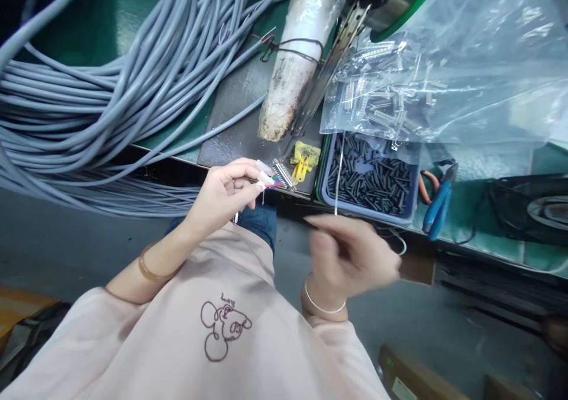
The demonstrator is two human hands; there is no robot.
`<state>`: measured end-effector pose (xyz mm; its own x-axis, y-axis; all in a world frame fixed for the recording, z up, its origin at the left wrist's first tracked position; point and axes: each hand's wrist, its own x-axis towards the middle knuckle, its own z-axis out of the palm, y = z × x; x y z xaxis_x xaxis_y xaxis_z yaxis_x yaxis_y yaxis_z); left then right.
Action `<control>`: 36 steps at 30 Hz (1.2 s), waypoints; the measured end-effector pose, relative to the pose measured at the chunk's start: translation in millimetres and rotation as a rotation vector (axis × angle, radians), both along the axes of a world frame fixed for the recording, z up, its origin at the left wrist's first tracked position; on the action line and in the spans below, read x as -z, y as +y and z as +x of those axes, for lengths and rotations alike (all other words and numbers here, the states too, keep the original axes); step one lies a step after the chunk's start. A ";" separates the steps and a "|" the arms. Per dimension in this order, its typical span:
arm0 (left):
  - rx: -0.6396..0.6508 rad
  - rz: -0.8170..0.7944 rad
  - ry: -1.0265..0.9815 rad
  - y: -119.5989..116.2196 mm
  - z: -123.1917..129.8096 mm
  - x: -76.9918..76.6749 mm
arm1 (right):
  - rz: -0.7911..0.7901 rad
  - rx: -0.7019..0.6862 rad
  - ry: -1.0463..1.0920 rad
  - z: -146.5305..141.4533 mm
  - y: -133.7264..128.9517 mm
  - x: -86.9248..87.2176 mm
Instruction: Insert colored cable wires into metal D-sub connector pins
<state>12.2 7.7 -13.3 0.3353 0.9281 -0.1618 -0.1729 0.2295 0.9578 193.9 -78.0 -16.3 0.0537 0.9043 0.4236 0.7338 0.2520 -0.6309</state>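
My left hand (231, 190) is closed in a pinch, with white coverings on its fingertips. It holds thin coloured wires (276, 184) that meet a metal multi-pin connector (284, 174) at the bench edge. Just right of that connector is a yellow clip-like piece (303, 162). My right hand (350, 255), smeared by motion, is curled in front of the bench. A thin silvery solder wire (339, 175) runs down across the blue tray (368, 212) to its fingers, which appear closed on it. The exact grip is blurred.
Grey cables (133, 98) lie heaped at the left. A soldering iron (331, 68) points down beside a stained, wrapped white tube (295, 57), near a green-rimmed spool (406, 6). Black pieces fill the tray under a plastic bag (465, 74) of connectors. Blue-handled cutters (439, 205) lie to the right.
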 end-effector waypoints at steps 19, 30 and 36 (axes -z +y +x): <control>0.444 0.636 0.029 -31.4 -7.0 -1.4 | 0.094 0.329 -0.359 78.7 55.2 -32.8; 0.266 0.116 -0.070 -27.1 1.8 1.2 | -0.033 0.399 -0.307 105.5 76.7 -15.6; -0.055 0.146 0.035 -25.8 10.3 12.3 | 0.197 0.298 0.144 35.3 35.1 -31.2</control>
<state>22.6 -18.1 -25.7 0.2800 0.9594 -0.0343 -0.1471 0.0781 0.9860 229.2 -42.9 14.8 0.3740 0.7417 0.5568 0.7004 0.1677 -0.6938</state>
